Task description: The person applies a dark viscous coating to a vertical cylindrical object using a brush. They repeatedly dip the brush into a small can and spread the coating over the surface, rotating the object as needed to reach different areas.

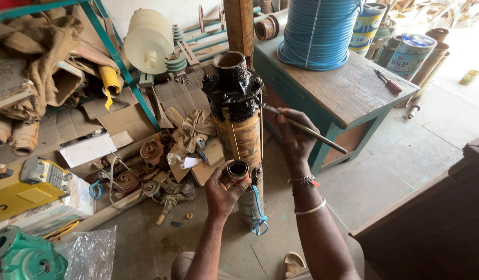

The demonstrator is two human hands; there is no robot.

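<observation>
A tall cylindrical pump body (243, 136) stands upright on the floor, its top section (232, 85) coated in wet black paint and its lower part rusty orange-brown. My right hand (295, 136) holds a thin paintbrush (306, 129) whose tip touches the black section's right side. My left hand (222, 191) grips a small paint tin (238, 170) next to the pump's middle. A blue cable loop (258, 215) hangs at the pump's base.
A green wooden bench (337, 93) with a blue hose coil (318, 32), paint cans (411, 52) and a red screwdriver (388, 81) stands right. Scrap metal parts, cardboard and cloth (161, 155) litter the left floor. A dark wooden piece (436, 218) sits lower right.
</observation>
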